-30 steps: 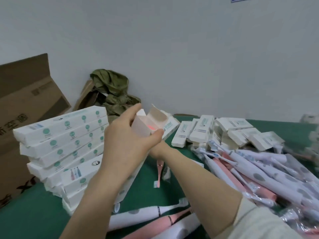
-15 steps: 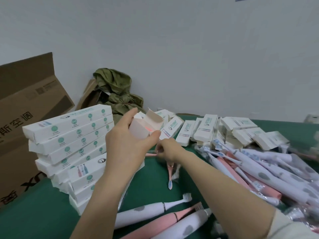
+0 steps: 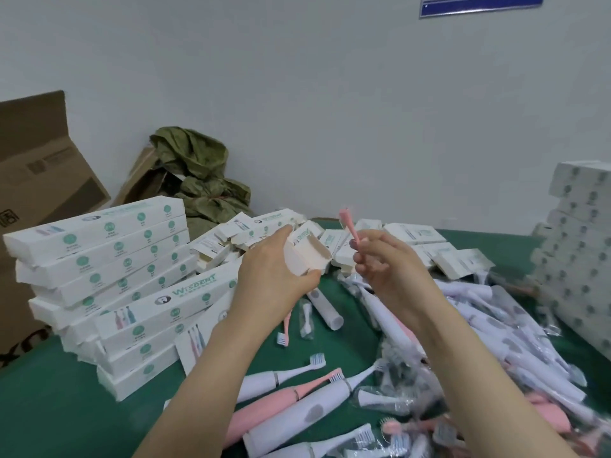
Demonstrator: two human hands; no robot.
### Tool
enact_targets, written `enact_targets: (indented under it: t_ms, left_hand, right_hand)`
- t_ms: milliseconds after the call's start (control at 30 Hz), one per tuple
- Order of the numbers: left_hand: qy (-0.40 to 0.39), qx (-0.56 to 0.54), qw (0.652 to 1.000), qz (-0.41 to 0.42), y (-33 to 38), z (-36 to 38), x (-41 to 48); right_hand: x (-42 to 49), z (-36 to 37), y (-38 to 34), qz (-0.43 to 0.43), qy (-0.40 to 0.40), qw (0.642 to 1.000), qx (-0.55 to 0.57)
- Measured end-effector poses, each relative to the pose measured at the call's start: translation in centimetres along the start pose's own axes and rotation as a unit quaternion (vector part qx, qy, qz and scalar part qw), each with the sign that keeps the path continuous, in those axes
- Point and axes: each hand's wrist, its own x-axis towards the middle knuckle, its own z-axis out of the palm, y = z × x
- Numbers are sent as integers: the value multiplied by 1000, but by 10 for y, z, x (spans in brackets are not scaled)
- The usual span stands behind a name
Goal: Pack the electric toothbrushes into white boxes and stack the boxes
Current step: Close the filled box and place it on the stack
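Over green table point(image 3: 49, 408), left hand point(image 3: 274, 276) grips box point(image 3: 305, 256), right hand point(image 3: 386, 269) pinches pink brush head point(image 3: 348, 224).

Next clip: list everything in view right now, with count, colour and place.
open box: one, white, in the left hand
pink brush head: one, pink, in the right hand, beside the open box
left stack of boxes: many, white with green print, table's left
right stack of boxes: many, white, right edge
loose boxes: many, white, back of table
toothbrushes: many, white and pink, piled right and front
table cover: one, green, across the table
cardboard carton: one, brown, far left
crumpled bundle: one, olive, against the wall
sign: one, blue, wall top right
left hand: one, grips the open box
right hand: one, pinches the pink brush head
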Motion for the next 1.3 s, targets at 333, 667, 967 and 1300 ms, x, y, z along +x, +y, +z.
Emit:
enact_targets:
  t_ms: [333, 667, 967, 1300]
  left_hand:
    - [74, -30, 997, 8, 1, 6, -13]
    - [27, -78, 994, 65, 1, -4, -27]
    - [49, -92, 989, 103, 12, -5, -29]
    - [103, -92, 988, 69, 8, -4, -28]
  right_hand:
    - [-4, 21, -7, -62, -12, 949, -308]
    - [-10, 22, -33, -219, -13, 749, -625]
    - [-21, 47, -29, -182, -52, 768, -612]
    - [-16, 51, -10, -231, 17, 836, -498]
